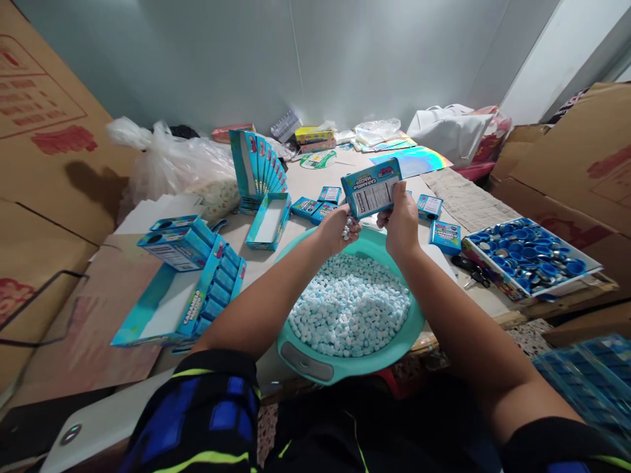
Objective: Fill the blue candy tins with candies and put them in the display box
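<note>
My right hand [400, 222] is closed around a small blue candy box [373, 189] printed "Caramelo Macizo", held tilted above a turquoise bowl [394, 353]. My left hand [336, 231] curls around several small white candies [348, 230], its fingertips close to the box's lower left corner. Whether they touch the box I cannot tell. Below both hands, the bowl holds a heap of pale blue and white candies [350, 305]. Behind the hands, several more small blue boxes [305, 207] lie on the table.
An open blue display tray [269, 221] lies left of the bowl, before a fan of flat cartons [259, 164]. A partly filled display box [190, 302] stands further left. At right are keys [476, 270] and a tray of blue-capped pieces [530, 253]. Cardboard boxes [54, 118] flank the table.
</note>
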A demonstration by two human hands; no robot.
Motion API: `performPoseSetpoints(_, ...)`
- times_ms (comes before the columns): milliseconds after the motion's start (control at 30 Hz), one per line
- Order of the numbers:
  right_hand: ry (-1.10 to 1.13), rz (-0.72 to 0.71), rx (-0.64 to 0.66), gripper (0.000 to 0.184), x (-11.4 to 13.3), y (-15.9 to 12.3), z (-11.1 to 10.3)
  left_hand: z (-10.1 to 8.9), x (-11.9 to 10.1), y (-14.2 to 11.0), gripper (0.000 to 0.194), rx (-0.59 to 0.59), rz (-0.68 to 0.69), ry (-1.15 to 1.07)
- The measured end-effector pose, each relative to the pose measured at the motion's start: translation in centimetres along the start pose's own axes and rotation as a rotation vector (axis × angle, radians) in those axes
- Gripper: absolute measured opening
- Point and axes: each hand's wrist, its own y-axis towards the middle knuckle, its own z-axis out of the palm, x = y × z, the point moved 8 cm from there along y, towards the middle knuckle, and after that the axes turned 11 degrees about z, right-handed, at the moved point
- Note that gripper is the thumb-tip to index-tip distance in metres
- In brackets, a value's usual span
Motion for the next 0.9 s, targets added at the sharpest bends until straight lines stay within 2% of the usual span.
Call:
performPoseSetpoints(200, -0.001, -0.035, 0.006, 0.066, 0.4, -0.2, 0.0, -0.5, 0.5, 0.6, 0.018, -0.036, 0.011, 0.106)
performPoseSetpoints(467, -0.083, -0.060, -0.033, 0.065, 0.9, -0.4, -0.2, -0.6, 0.2, 0.8, 0.023, 0.005, 0.055, 0.212)
performPoseSetpoints(667, -0.091, -0.062, -0.028, 0.067, 0.7, -0.1, -0.3, -0.9, -0.1, 1.3, 0.012, 0.012, 0.075, 0.202)
performPoseSetpoints(900, -0.116, -0.066, -0.043, 0.068, 0.9, -0.1, -0.4, -0.8, -0.2, 1.3, 0.017, 0.027, 0.104, 0.173)
